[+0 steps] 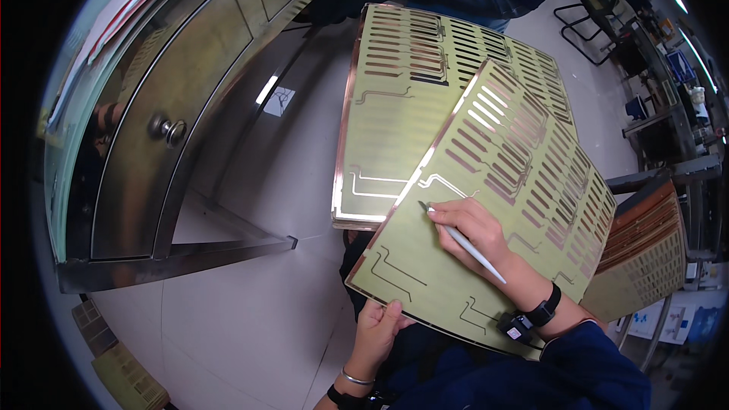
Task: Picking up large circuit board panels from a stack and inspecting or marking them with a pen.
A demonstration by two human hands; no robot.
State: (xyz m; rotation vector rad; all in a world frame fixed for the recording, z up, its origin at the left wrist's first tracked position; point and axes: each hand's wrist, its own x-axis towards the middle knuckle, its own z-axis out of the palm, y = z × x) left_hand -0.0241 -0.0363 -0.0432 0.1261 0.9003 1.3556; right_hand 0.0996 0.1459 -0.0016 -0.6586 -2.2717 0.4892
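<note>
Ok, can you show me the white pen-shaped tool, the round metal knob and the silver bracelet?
White pen-shaped tool (477, 254), head view: on its handle.
Round metal knob (176, 133), head view: on its front.
Silver bracelet (357, 379), head view: on its band.

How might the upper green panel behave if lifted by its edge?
The upper panel is probably fairly stiff: it looks flat, without obvious sag. Being thin and slotted, it may be light for its size. It could pivot or slide, since it lies skewed over the stack of panels and the left hand grips one edge.
</note>
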